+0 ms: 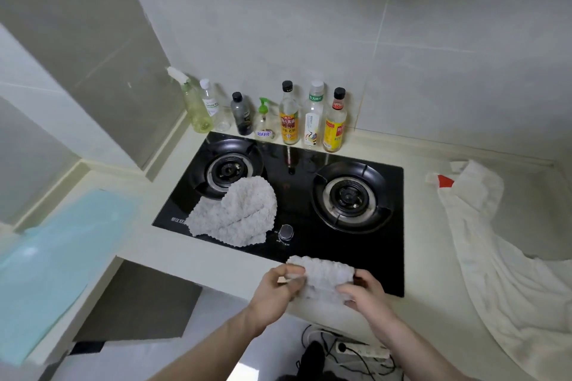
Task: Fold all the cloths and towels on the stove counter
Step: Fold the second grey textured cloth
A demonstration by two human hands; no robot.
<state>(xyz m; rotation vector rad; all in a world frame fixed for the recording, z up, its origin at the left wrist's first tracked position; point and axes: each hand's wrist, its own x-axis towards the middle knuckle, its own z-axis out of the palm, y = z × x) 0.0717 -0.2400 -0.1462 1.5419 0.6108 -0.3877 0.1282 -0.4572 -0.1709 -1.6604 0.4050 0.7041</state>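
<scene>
Small grey cloth [322,280] is mid-fold, pinched by left hand [278,288] and right hand [363,292] at the worktop [216,263] edge. Next I'd flatten it down, then grab the crumpled cloth [235,213] on the stove [309,195].

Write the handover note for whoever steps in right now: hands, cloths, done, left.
Left hand and right hand: each grips an end of the small cloth at the stove's front edge, mid-fold.
Second cloth: crumpled over the left burner.
White towel: unfolded on the counter, right.
Blue cloth: lies flat, far left.
Done: nothing clearly finished.
Left: finish this fold, then the others.
</scene>
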